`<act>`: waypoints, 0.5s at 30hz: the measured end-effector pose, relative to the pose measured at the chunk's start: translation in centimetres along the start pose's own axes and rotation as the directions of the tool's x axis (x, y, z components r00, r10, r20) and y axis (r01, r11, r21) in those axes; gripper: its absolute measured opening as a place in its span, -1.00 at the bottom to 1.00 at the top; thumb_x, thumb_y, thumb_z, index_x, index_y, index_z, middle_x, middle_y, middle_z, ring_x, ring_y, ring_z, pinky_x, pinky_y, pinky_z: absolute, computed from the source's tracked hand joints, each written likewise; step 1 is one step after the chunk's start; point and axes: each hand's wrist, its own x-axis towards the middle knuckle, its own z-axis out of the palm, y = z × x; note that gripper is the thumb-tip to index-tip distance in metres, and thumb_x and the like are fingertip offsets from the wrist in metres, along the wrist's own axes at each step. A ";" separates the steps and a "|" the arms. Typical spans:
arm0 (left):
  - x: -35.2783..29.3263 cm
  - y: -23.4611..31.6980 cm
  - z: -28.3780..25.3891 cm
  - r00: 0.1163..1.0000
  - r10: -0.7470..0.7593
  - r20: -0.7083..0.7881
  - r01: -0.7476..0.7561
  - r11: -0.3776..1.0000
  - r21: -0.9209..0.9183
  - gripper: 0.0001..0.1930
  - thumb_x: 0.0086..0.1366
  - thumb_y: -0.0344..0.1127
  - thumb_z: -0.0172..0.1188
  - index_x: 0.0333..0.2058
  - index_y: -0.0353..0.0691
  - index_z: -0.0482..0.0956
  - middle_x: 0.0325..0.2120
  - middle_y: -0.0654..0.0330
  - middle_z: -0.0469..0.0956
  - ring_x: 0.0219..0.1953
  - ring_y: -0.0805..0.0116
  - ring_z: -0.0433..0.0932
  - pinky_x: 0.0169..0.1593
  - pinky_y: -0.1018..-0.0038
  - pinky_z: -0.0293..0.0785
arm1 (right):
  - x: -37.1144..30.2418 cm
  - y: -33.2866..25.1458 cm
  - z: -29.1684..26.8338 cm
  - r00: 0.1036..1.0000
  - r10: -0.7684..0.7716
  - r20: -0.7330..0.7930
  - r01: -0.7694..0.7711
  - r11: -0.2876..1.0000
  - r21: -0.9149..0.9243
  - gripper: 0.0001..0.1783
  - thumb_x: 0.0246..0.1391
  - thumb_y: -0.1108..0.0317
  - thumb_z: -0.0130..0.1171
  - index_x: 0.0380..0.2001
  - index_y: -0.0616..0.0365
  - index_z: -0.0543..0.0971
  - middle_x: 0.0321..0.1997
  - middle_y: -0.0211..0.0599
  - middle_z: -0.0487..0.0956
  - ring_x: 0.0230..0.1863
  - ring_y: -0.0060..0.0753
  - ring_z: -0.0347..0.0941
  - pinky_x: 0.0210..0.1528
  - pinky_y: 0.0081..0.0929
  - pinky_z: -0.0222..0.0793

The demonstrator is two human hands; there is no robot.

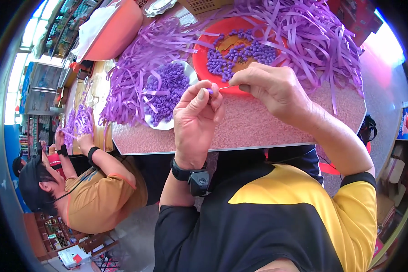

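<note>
Bead [210, 91], purple, pinched between thumb and fingers of left hand [195, 120], raised above near edge of bench [267, 120], apparently to keep such a small piece steady and in sight. Right hand [279, 90] closed too, thumb and index fingers gripping thin pale needle-like rod [224, 87], pointed at bead from the right; fine pinch probably for aiming. Tip inside hole or only touching: cannot tell. Red round tray [200, 63] just beyond both hands, loose purple beads [220, 65] spread across it, likely for easy picking; raised rim probably good against rolling. White wavy-edged dish [162, 126] beside left hand, heaped with more purple beads [172, 88], seemingly as bulk stock within reach. Purple ribbons [299, 41] piled at far right, another purple bundle [127, 86] on the left partly over dish, probably pushed outward to free working space. Pink basin [115, 34] with white lining at upper left. Co-worker [102, 199] in tan shirt at left, both hands at purple strands [84, 119]. Brands, labels: nothing readable on black wrist device [199, 182]; print on blue package [404, 124] at right edge too small to read.
</note>
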 end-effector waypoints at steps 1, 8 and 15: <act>0.1 -0.2 0.3 0.998 0.060 0.009 -0.060 0.997 0.051 -0.81 0.38 -0.42 0.14 -0.08 -0.33 0.56 -0.27 0.10 0.57 -0.32 0.38 0.49 -0.41 0.53 0.42 | 0.0 0.0 -0.2 1.000 -0.004 -0.006 0.004 1.000 -0.008 -0.72 0.00 0.74 0.15 -0.19 0.27 0.60 -0.32 -0.10 0.61 -0.31 -0.17 0.61 -0.29 -0.42 0.50; -0.5 -0.6 0.9 0.901 0.417 0.118 -0.423 0.788 0.447 -0.83 0.28 -0.55 0.22 -0.14 -0.40 0.56 -0.23 0.05 0.54 -0.44 0.39 0.52 -0.41 0.52 0.46 | -0.1 -0.2 -0.3 0.997 -0.077 -0.004 0.076 0.997 -0.033 -0.68 -0.05 0.73 0.15 -0.18 0.25 0.60 -0.32 -0.12 0.62 -0.34 -0.14 0.60 -0.32 -0.39 0.49; -0.8 -1.3 0.9 0.878 0.461 0.133 -0.463 0.741 0.486 -0.86 0.25 -0.60 0.23 -0.20 -0.41 0.56 -0.21 0.02 0.52 -0.45 0.40 0.53 -0.42 0.55 0.48 | 0.1 -0.5 -0.4 0.996 -0.088 0.019 0.087 0.996 0.011 -0.70 -0.04 0.72 0.15 -0.19 0.27 0.59 -0.33 -0.13 0.62 -0.35 -0.14 0.59 -0.33 -0.41 0.49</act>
